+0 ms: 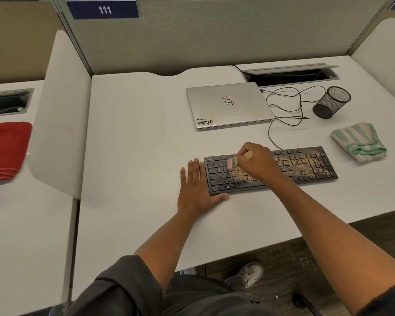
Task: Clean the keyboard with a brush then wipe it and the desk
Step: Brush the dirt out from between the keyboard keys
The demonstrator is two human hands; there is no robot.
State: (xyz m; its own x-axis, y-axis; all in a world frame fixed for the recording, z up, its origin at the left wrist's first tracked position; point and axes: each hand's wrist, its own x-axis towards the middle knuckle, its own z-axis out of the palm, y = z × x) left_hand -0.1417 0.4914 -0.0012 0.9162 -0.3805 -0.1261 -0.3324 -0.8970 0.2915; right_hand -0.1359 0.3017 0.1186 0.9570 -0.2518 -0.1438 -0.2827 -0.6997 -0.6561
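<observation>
A black keyboard (306, 165) lies on the white desk (135, 133), dusted with tan crumbs over its middle and right keys. My right hand (257, 160) grips a small brush (233, 162) with a wooden handle, its pale bristles down on the keyboard's left keys. My left hand (195, 190) lies flat on the desk against the keyboard's left end, fingers straight, thumb along the front corner. A folded green-and-cream striped cloth (358, 142) sits to the right of the keyboard.
A closed silver laptop (228, 104) lies behind the keyboard, with a black cable (283, 110) looping beside it. A black mesh pen cup (331, 102) lies tipped over at the right. A red cloth (6, 149) rests on the neighbouring desk, beyond a white divider (59, 110).
</observation>
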